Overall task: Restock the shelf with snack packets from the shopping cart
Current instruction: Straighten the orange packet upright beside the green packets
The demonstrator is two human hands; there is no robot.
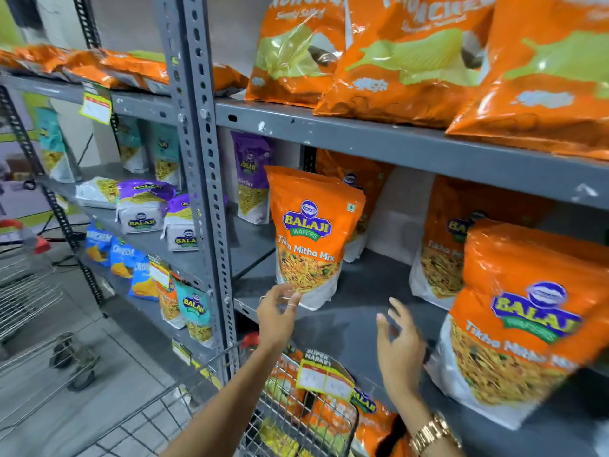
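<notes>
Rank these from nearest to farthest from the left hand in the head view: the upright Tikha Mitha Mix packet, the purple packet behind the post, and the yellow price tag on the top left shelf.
Measured from the left hand:
1. Tikha Mitha Mix packet, right at the fingertips, middle shelf.
2. Purple packet, farther back and left, same shelf.
3. Yellow price tag, far up left, top shelf edge.

A Tikha Mitha Mix packet (308,235) stands upright on the middle shelf (359,291), just right of the upright post (201,166). More packets stand behind and to its right. Chip bags (395,61) sit on the shelf above; the shopping cart (296,417) lies below the shelf's front.
</notes>
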